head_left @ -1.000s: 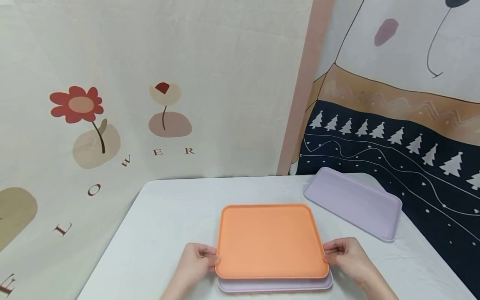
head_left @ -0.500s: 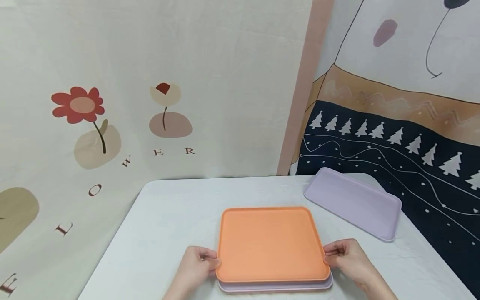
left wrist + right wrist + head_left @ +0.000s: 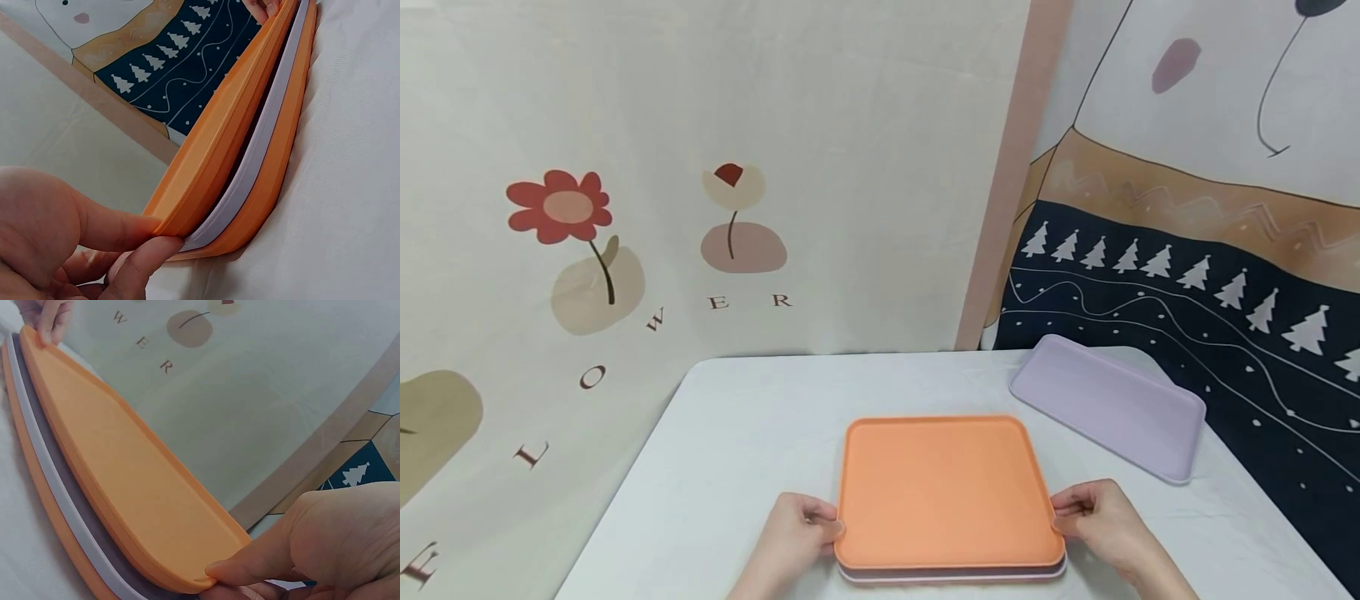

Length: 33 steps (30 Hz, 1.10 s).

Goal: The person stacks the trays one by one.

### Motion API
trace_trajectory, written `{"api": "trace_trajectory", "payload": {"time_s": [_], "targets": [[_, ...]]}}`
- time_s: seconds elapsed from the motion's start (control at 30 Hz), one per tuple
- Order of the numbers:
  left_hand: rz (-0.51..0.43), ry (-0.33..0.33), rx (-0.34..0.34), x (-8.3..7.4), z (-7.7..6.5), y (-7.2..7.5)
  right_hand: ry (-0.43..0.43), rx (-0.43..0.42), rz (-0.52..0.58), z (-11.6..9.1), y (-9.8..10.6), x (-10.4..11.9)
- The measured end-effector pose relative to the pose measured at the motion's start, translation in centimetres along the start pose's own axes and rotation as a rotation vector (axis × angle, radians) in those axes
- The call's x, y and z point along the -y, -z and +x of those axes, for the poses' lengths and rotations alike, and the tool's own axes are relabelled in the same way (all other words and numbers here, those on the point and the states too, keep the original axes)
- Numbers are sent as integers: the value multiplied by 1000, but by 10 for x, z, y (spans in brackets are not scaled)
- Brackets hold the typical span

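Observation:
An orange rectangular tray (image 3: pixel 951 492) lies level between my hands, low over a stack. My left hand (image 3: pixel 793 537) pinches its left edge near the front corner, thumb on the rim and fingers underneath. The matching right edge is pinched by my right hand (image 3: pixel 1105 525). Below it is a lilac tray (image 3: pixel 253 159), mostly hidden, with a dark gap between the two along the near side. Another orange tray (image 3: pixel 278 187) forms the bottom of the stack, as both wrist views show.
A second lilac tray (image 3: pixel 1108 408), longer and narrower, lies at an angle on the back right of the white-covered table (image 3: pixel 730 433). Behind the table hangs a cream cloth (image 3: pixel 865 183) printed with flowers, and at the right a dark cloth with trees (image 3: pixel 1150 292).
Both hands have brought the upper orange tray slightly down and toward me. Less of the lilac tray's front strip shows beneath it now. The lilac tray at the back stays put.

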State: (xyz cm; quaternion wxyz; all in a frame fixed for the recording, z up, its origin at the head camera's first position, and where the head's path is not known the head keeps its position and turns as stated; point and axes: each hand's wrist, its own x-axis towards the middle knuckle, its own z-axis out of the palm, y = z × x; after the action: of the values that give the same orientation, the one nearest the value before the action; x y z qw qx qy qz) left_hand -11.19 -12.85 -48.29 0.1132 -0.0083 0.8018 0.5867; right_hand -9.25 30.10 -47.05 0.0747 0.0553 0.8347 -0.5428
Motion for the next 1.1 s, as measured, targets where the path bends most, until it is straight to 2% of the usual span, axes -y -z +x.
{"api": "trace_trajectory", "payload": {"time_s": [0.2, 0.63, 0.87, 1.1], "targets": [[31, 16, 23, -4, -2, 1, 15, 13, -2, -1, 1, -2], [36, 55, 38, -5, -2, 0, 41, 8, -22, -4, -1, -4], [61, 50, 38, -5, -3, -1, -50, -37, -52, -3, -4, -2], [44, 50, 50, -5, -5, -1, -54, -41, -59, -4, -4, -2]]}}
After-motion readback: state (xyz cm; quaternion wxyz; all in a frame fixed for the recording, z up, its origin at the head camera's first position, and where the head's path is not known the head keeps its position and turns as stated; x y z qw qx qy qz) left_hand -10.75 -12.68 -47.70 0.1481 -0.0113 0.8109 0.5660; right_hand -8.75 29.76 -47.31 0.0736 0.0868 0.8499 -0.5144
